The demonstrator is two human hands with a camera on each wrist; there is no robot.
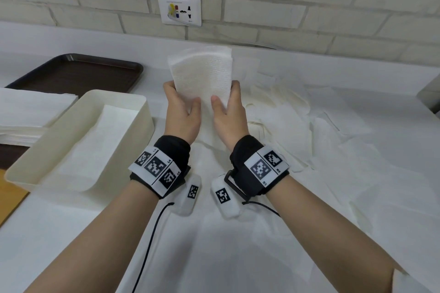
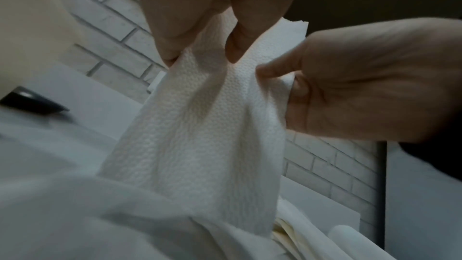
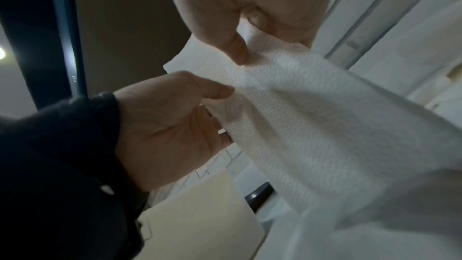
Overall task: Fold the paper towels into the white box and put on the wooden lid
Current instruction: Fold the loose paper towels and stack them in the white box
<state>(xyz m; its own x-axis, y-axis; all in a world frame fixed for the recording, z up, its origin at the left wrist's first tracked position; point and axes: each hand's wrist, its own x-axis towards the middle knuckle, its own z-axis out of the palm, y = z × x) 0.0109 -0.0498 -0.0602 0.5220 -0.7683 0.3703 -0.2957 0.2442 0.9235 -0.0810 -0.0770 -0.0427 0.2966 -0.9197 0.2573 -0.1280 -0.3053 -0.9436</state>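
While both hands are raised above the counter, the left hand pinches the left edge of a folded paper towel, thumb on the near face and fingers curled behind it; the right hand pinches the right edge the same way, so the towel stands upright between them, its upper part fanned into several layers; from the left wrist view the embossed sheet hangs down from the pinching fingers toward the loose paper below, and the right wrist view shows the same towel held between thumb and fingers of each hand. Just left of the left hand sits the white box, open, with flat sheets lying inside and one draping over its near rim; a stack of flat towels lies left of the box, beside a dark brown tray near the wall; loose unfolded towels spread across the white counter under and to the right of the hands; a wall socket is set in the pale brick wall behind.
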